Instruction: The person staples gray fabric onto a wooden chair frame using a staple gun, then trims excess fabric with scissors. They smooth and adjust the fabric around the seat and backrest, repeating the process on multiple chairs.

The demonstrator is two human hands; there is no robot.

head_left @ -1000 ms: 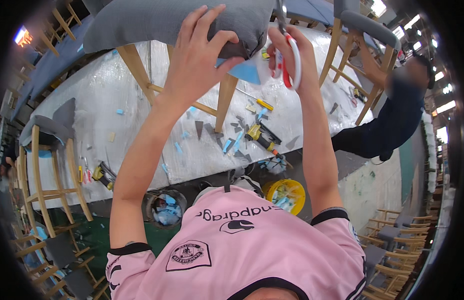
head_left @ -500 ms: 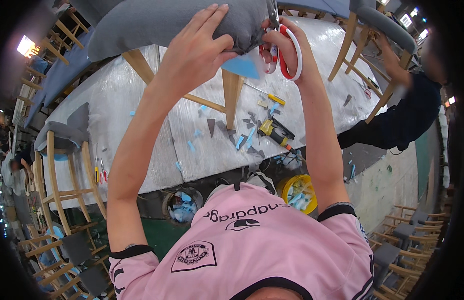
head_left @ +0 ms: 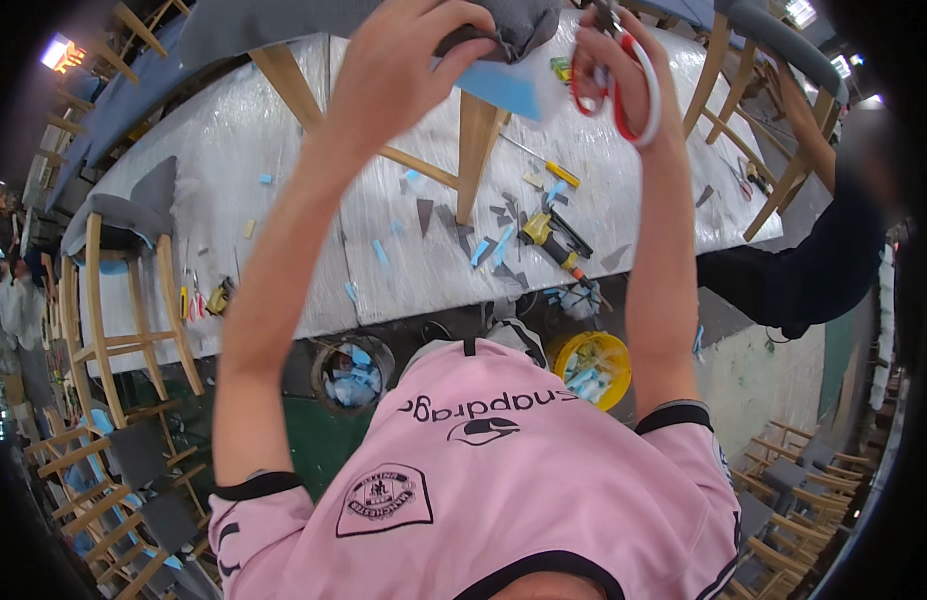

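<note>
At the top of the view, a chair with grey fabric (head_left: 283, 22) and wooden legs (head_left: 476, 150) stands on the plastic-covered table. My left hand (head_left: 408, 75) is closed on the edge of the grey fabric, with thumb and fingers pinching it. A light blue sheet (head_left: 508, 90) hangs out below that fabric edge. To the right, apart from the chair, my right hand (head_left: 623, 75) holds scissors (head_left: 645, 100) with red and white handles, its fingers through the loops. The blades point up and partly leave the frame.
On the table (head_left: 283, 210) lie a yellow-black staple gun (head_left: 555, 245), a yellow-handled screwdriver (head_left: 561, 174) and grey and blue scraps. Below stand a yellow bucket (head_left: 623, 385) and a dark bucket (head_left: 383, 365) of scraps. A co-worker (head_left: 828, 240) works at a chair on the right; another chair (head_left: 133, 250) stands left.
The scissors in my right hand have moved right, away from the fabric. My left hand's fingers, stretched over the fabric before, now curl onto its edge. The view has shifted slightly.
</note>
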